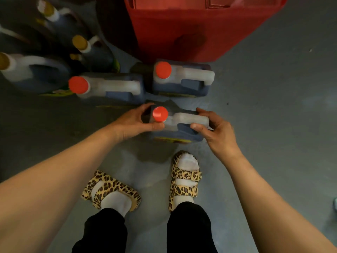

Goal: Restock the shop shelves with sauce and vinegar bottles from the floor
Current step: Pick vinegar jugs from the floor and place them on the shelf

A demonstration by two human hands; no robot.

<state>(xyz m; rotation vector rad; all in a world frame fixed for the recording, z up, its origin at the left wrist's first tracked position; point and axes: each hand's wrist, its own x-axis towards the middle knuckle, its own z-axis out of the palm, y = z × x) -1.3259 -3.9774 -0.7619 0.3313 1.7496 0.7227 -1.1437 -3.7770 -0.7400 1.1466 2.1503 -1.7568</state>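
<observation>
Figure: both hands taking hold of one jug on the floor. We are bending over the nearest red-capped jug (177,127), which is standing upright on the grey floor (264,88) just ahead of our sandalled feet (184,178). Our left hand (135,122) is cupping the cap end: its fingers are curling round the far side of the neck while the thumb is lying along the near side, just below the red cap (160,114), probably to steady the narrow top. Our right hand (217,130) is closing on the moulded handle (191,118), fingers reaching over its far end and thumb pressing its near edge; we judge this to be the lifting grip, since the handle is carrying the weight. Whether the jug is leaving the floor, we cannot tell. Beyond our fingertips, two more red-capped jugs (116,88) (182,79) are waiting side by side, with yellow-capped bottles (87,52) further left. A red basket (191,30) is standing just behind them. No shelf is showing.
</observation>
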